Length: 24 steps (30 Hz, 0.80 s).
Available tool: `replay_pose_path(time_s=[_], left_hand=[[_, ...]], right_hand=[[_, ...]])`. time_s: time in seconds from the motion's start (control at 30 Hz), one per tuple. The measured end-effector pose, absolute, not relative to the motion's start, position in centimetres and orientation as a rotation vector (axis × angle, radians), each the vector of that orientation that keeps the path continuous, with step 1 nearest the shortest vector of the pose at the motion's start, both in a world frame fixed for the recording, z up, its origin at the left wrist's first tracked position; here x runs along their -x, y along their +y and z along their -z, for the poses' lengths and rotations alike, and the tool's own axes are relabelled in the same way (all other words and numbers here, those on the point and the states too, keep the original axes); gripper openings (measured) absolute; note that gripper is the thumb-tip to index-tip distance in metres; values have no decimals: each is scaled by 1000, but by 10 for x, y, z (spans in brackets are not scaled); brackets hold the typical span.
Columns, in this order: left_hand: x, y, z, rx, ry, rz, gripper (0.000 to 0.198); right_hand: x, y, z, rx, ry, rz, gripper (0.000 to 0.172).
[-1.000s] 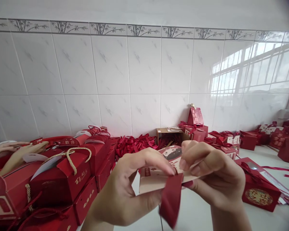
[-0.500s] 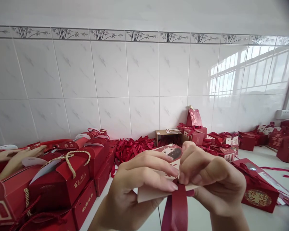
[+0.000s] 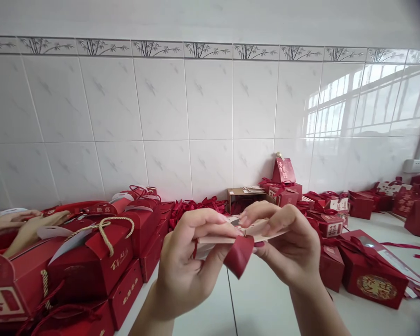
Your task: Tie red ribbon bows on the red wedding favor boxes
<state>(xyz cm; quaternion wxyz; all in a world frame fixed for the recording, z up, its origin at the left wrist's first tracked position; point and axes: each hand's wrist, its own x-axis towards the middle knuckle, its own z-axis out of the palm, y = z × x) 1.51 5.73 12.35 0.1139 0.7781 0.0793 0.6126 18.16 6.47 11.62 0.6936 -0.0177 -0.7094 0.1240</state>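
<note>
Here, the person's left hand [image 3: 187,261] and right hand [image 3: 294,247] hold up a pale printed card [image 3: 213,239] in the middle of the scene, above the white surface [image 3: 210,312]. The left fingers grip the card's left part, thumb below and fingertips on top; the right fingers pinch its right part in a similar way. A dark red ribbon [image 3: 238,256] hangs in a folded loop from the card's near edge, between the two thumbs; whether it runs through a hole cannot be told.

On the left stand stacked red boxes [image 3: 87,275], one with a twisted rope handle [image 3: 107,233]; beyond them, at the far left, are another person's hands [image 3: 38,226]. A heap of red ribbons [image 3: 210,205] lies beyond the card, beside an open cardboard box [image 3: 235,192]. On the right sits a red box with a round gold emblem [image 3: 374,285], near more red boxes.
</note>
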Motion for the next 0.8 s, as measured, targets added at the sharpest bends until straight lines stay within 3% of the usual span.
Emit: replay_pose_path(time_s=[0.53,0.67,0.8], left_hand=[[-18,59,-126,-2254,334,-1772,35],[-18,58,-133,-2034,600,-1774,32],[-17,58,-143,-1747,890,-1728,44]], right_hand=[[-174,65,-112,53,-1437,-334,25],[-177,70,-114,266,-1478,-623,22],[-193,78,-119,640,-1685,-686,28]])
